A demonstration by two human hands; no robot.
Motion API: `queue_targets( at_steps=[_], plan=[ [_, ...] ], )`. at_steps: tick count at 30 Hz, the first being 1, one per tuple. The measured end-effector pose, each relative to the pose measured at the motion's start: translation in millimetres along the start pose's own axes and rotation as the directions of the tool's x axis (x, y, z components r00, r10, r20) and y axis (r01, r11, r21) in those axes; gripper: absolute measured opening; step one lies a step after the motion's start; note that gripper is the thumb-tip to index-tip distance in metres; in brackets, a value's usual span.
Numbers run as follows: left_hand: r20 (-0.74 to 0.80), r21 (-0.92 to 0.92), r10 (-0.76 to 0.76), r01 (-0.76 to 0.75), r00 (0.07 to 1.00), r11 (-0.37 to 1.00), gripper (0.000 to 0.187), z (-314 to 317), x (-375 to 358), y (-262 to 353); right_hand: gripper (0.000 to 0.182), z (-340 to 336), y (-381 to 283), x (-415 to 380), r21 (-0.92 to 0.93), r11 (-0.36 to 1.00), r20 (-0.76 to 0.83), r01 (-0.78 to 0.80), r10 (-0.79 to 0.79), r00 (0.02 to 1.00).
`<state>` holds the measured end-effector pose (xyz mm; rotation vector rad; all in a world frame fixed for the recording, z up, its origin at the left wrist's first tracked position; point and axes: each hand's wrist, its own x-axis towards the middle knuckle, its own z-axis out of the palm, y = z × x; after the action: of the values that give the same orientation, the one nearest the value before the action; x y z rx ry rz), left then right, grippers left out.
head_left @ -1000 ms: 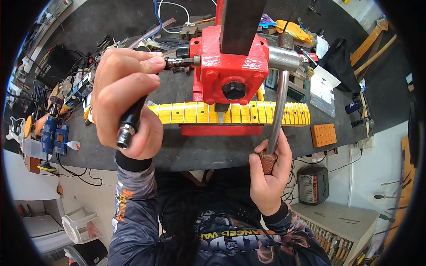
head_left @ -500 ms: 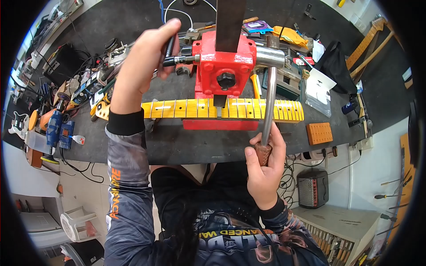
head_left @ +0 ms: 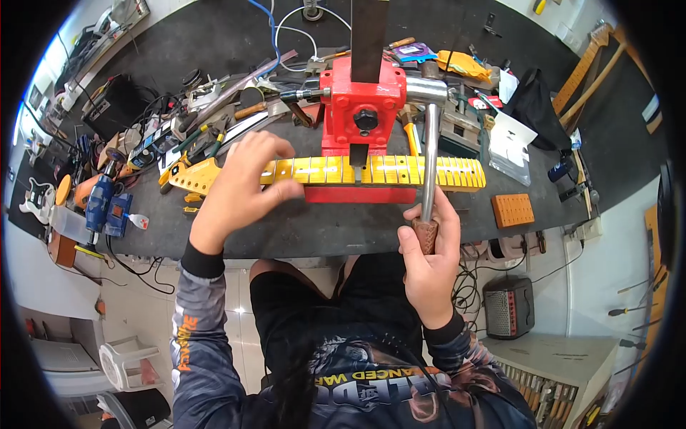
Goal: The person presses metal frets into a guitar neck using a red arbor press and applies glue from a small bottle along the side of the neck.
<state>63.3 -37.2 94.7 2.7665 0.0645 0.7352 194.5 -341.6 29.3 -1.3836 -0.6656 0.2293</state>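
A yellow guitar neck (head_left: 307,170) lies across the red arbor press (head_left: 363,107), its headstock to the left and its fretted face up. The dark ram of the press comes down over the middle of the fretboard. My left hand (head_left: 246,182) is over the neck near the headstock, thumb on the near side and fingers curved over the far side, with a gap between them. In my right hand (head_left: 432,264) is the brown wrapped grip of the press lever (head_left: 431,164), which hangs down past the neck on the right.
A wooden block with holes (head_left: 513,210) lies right of the neck. Tools, a blue power drill (head_left: 98,204) and cables crowd the left side. White paper (head_left: 513,136) and a black bag (head_left: 534,104) lie at the back right. The bench's front edge runs just before my lap.
My left hand has come down from a black handle at the left of the press to the guitar neck. My right hand stays on the lever grip.
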Motion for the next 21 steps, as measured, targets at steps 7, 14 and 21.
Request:
queue_targets(
  at_steps=[7, 14, 21],
  plan=[
    [0.124, 0.041, -0.066, 0.061, 0.99, 0.997, 0.06, 13.2, -19.8, -6.7, 0.066, 3.0, -10.4, -1.3, 0.079, 0.997, -0.036, -0.003, 0.006, 0.999],
    [0.064, 0.09, -0.053, 0.047, 0.997, 0.995, 0.048, 21.9, -22.3, -16.2, 0.048, -33.2, -33.1, 7.7, -0.001, 0.999, 0.214, -0.052, 0.051, 0.975],
    [0.03, 0.073, -0.067, 0.064, 0.997, 0.995, 0.043, 19.5, -24.8, -16.7, 0.061, -44.9, -91.9, 43.3, 0.276, 0.956, 0.326, 0.094, -0.185, 0.927]
  ],
)
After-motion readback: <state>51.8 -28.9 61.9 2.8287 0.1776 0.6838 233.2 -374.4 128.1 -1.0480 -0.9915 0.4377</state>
